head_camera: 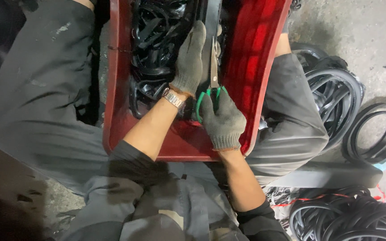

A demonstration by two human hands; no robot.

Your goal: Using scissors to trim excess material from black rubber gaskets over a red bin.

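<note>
The red plastic crate (246, 58) is the biggest thing under me, resting across my lap between my knees, and both of my hands are inside it. Ahead of my left hand, filling the far part of the crate, lies a tangle of black rubber rings (155, 40). More black rings (336, 93) are heaped on the concrete floor (362, 27) well off to the outer side of my right hand, past my right knee, with a couple of loose hoops (376, 134) beyond them and another pile (349, 218) nearer my right elbow.

My left hand (189, 60), in a grey knit glove, lies stretched forward with the fingers flat and close together, pressing on a dark strip (211, 18) that runs away from me up the crate. A metal wristwatch (174, 98) sits on that wrist, just behind the glove cuff.

My right hand (222, 118), gloved the same, is curled around the green handles of a pair of scissors (214, 73). The blades point forward, right alongside my left palm and over the dark strip; they look nearly together, though I cannot tell whether they bite on anything.
</note>
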